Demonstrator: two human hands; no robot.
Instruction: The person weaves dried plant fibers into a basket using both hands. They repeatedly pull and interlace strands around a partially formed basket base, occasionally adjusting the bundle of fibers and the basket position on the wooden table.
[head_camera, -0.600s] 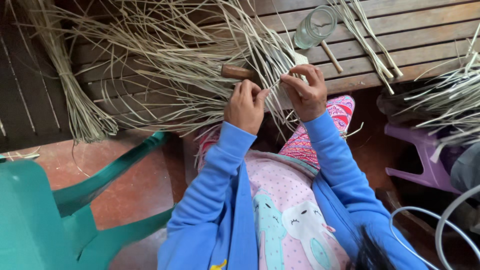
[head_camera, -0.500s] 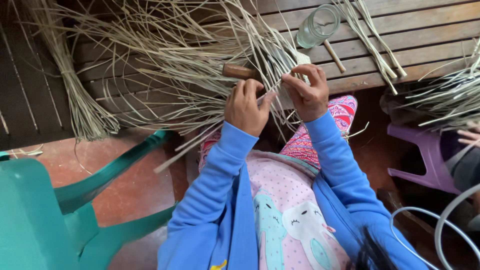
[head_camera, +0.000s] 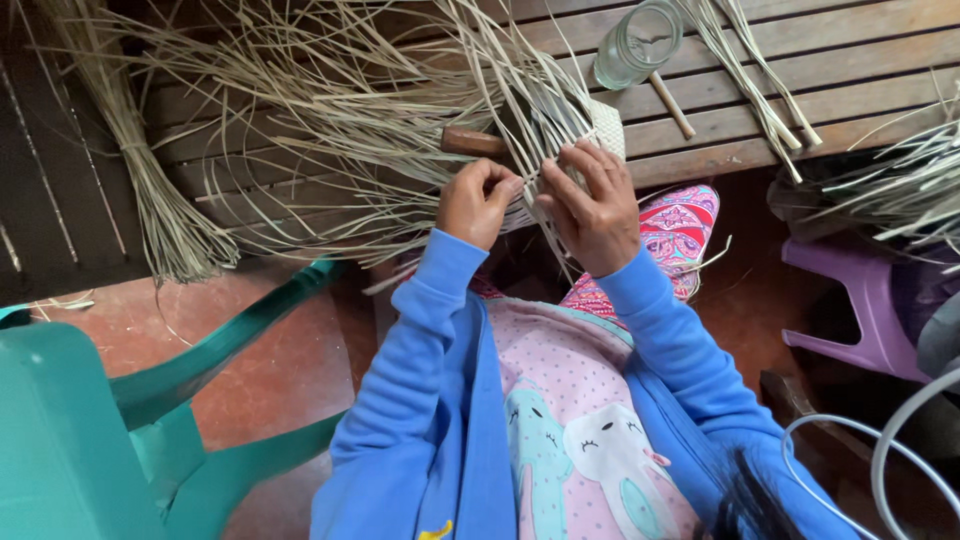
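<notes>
Pinching pale straw strips (head_camera: 400, 120) | left hand (head_camera: 478, 203) | right hand (head_camera: 592, 205)

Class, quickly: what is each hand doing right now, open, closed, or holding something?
Left hand: closed, pinching pale straw strips.
Right hand: fingers curled on the strips at the woven piece.

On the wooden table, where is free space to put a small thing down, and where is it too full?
Bare planks show on the wooden table between the glass jar and the strip bundle, and right of that bundle. The left and middle are crowded with loose straw strips, where the left hand and right hand work.
</notes>
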